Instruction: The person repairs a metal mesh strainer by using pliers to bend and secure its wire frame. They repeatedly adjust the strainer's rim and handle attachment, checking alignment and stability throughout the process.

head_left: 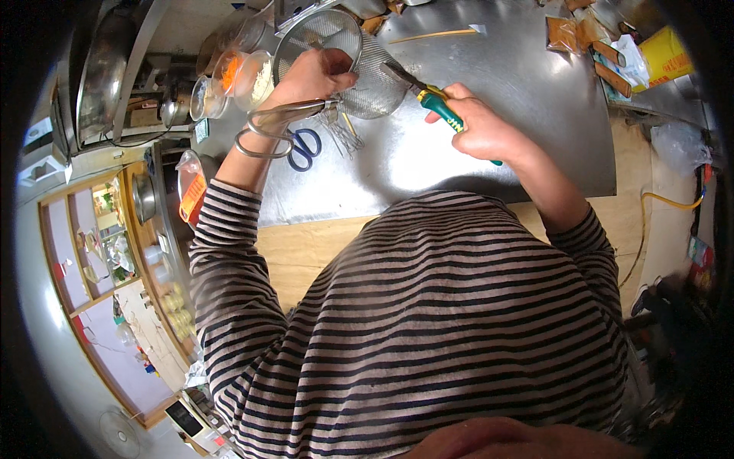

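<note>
Left hand: this hand [310,76] reaches into the mouth of the wire-mesh strainer [378,90], fingers curled and thumb bent toward them; the fingertips are partly hidden, so what they pinch, if anything, cannot be told.
Right hand: this hand [489,131] is wrapped around the pliers [444,112], palm and fingers pressed onto the grips.
Strainer's place: ten o'clock from the right hand, with the left hand nearer, at its rim; the mesh bulges toward four o'clock.
Pliers' axis: ten to four o'clock, metal nose toward ten, right beside the mesh.
Materials: fine grey weave, round metal rim; green and yellow grips, dark metal nose.
Seven o'clock of the strainer: blue-handled scissors [291,158] and thin looped wires [350,142] on the smooth, shiny steel table [550,138].
Nine o'clock: a clear bowl of orange shreds [231,73].
</note>
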The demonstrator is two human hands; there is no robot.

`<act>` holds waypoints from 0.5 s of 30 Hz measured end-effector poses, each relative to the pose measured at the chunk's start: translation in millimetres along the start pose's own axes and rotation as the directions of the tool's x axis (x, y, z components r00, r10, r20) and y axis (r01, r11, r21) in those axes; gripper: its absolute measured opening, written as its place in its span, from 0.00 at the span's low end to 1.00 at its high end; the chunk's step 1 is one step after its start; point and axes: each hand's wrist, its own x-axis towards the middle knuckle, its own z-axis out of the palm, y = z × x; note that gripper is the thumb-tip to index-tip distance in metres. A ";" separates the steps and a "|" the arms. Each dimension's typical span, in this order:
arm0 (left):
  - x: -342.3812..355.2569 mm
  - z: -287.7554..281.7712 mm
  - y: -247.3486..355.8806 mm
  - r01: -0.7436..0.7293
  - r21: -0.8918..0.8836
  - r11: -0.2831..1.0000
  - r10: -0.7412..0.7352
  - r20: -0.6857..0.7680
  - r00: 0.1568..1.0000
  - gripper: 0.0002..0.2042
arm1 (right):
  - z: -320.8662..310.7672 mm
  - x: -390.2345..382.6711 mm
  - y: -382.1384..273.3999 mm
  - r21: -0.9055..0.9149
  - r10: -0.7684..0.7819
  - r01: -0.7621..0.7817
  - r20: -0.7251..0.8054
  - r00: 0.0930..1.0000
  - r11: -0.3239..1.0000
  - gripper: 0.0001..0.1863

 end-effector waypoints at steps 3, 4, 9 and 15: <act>1.2 -0.5 -3.9 0.055 -0.105 0.993 -0.050 0.056 0.997 0.14 | -2.8 0.6 1.7 0.178 0.014 -0.039 0.140 0.990 0.983 0.26; 1.4 -0.8 -3.8 0.055 -0.146 0.988 -0.044 0.079 0.996 0.13 | -3.6 1.7 1.6 0.198 0.026 -0.059 0.165 0.986 0.978 0.26; -4.4 -5.9 8.2 0.151 -0.332 0.931 -0.118 0.118 0.986 0.11 | -6.0 10.4 3.2 0.461 -0.053 -0.097 0.302 0.952 0.882 0.24; -10.4 -28.1 10.7 0.152 -0.411 0.899 -0.098 0.149 0.984 0.13 | -4.1 9.1 8.1 0.310 0.100 -0.175 0.243 0.965 0.935 0.25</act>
